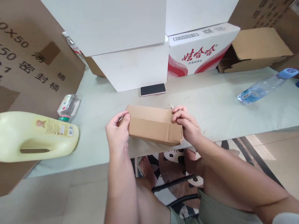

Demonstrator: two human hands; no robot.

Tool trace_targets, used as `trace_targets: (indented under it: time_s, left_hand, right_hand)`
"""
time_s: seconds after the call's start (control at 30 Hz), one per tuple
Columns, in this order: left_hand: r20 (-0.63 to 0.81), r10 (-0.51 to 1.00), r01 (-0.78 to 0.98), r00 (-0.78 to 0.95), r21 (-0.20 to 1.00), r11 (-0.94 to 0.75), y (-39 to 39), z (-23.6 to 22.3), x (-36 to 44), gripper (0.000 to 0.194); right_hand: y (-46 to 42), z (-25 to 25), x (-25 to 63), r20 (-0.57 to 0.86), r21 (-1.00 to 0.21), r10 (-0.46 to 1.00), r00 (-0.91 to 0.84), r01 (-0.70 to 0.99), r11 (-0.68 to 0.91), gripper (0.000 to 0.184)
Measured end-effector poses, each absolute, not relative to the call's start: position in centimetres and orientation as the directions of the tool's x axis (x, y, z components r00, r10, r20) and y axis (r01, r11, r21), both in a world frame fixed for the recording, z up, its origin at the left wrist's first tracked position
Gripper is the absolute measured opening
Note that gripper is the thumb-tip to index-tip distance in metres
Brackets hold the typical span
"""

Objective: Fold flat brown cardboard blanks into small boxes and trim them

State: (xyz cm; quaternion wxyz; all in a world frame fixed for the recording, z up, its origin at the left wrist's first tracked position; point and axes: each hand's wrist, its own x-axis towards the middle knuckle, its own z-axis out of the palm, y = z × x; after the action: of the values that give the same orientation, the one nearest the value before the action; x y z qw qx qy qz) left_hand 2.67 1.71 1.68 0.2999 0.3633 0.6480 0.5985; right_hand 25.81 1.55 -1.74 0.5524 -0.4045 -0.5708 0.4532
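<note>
1. Carton (153, 130): small, brown, open along the top; near the front edge of the table (93, 149), between both hands.
2. Left hand (118, 125): closed on the carton's left end, thumb against the near face by the corner, fingers round the end.
3. Right hand (188, 124): closed on the right end; fingers curled over the rim, thumb hidden. The near right corner of the carton looks creased.
4. Silvery item (171, 106): just beyond the right fingertips; too small to identify.
5. Phone (153, 89): flat, dark screen up, beyond the carton, at the foot of the white boxes (130, 67).
6. Water box (198, 54): red lettering, just right of the white boxes. Brown box (261, 45) to its right, open side leftward.
7. Blue-capped bottle (257, 90): clear, right part of the table, well apart from the hands.
8. Yellow jug (53, 137): far left, beside the green-capped bottle (68, 105). Printed box (44, 49) stands behind them.
</note>
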Motion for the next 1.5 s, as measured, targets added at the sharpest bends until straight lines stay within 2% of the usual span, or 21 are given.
trace_targets:
  time_s: [0.1,0.27,0.43,0.63,0.7,0.83,0.97,1.07,1.2,1.3,1.4,1.5]
  left_hand:
    - [0.052,0.823,0.136,-0.566,0.99,0.031,1.7,1.9,2.6,0.03]
    - [0.079,0.812,0.178,-0.578,0.983,0.032,1.5,2.0,2.7,0.029]
    - [0.16,0.815,0.224,-0.558,0.974,-0.038,1.0,1.3,2.5,0.035]
    - [0.238,0.822,0.299,-0.517,0.95,-0.087,0.5,1.4,2.3,0.039]
    - [0.233,0.829,0.32,-0.508,0.945,-0.07,0.5,1.5,2.4,0.037]
    - [0.225,0.836,0.329,-0.5,0.943,-0.057,0.6,1.5,2.5,0.031]
    - [0.223,0.842,0.344,-0.492,0.938,-0.047,0.8,1.3,2.5,0.029]
    - [0.176,0.837,0.27,-0.518,0.962,-0.035,1.1,1.3,2.6,0.032]
    - [0.016,0.821,0.065,-0.571,0.998,0.026,1.4,1.6,2.9,0.032]
    - [-0.05,0.811,-0.014,-0.582,0.999,0.052,1.6,2.0,2.8,0.03]
    - [-0.08,0.804,-0.058,-0.589,0.997,0.057,1.6,2.4,2.2,0.03]
    - [-0.147,0.781,-0.124,-0.608,0.988,0.09,1.7,2.4,1.0,0.03]
  right_hand:
    - [1.3,-1.8,26.1,0.297,-0.954,0.947,-0.123,0.004,0.3,0.015]
    - [0.9,-1.6,27.0,0.337,-0.942,0.912,-0.234,-0.093,0.324,0.038]
    - [0.5,-1.2,27.3,0.331,-0.936,0.899,-0.286,0.026,0.352,0.036]
    - [0.4,-1.6,27.0,0.408,-0.903,0.867,-0.287,0.015,0.43,0.045]
    - [0.3,-1.4,26.9,0.382,-0.911,0.882,-0.275,0.046,0.409,0.04]
    - [0.2,-0.7,26.8,0.326,-0.93,0.911,-0.253,0.09,0.358,0.018]
    - [0.3,-0.5,26.8,0.303,-0.936,0.917,-0.259,0.1,0.337,0.007]
    - [0.4,-0.6,26.8,0.297,-0.939,0.918,-0.264,0.094,0.331,0.006]
    - [0.3,-0.9,26.6,0.296,-0.943,0.924,-0.241,0.083,0.323,0.012]
    - [0.2,-1.7,26.6,0.364,-0.917,0.904,-0.222,0.087,0.39,0.018]
    - [0.1,-2.8,26.6,0.456,-0.877,0.865,-0.21,0.055,0.477,0.035]
    - [0.0,-3.7,26.5,0.456,-0.876,0.863,-0.22,0.062,0.479,0.051]
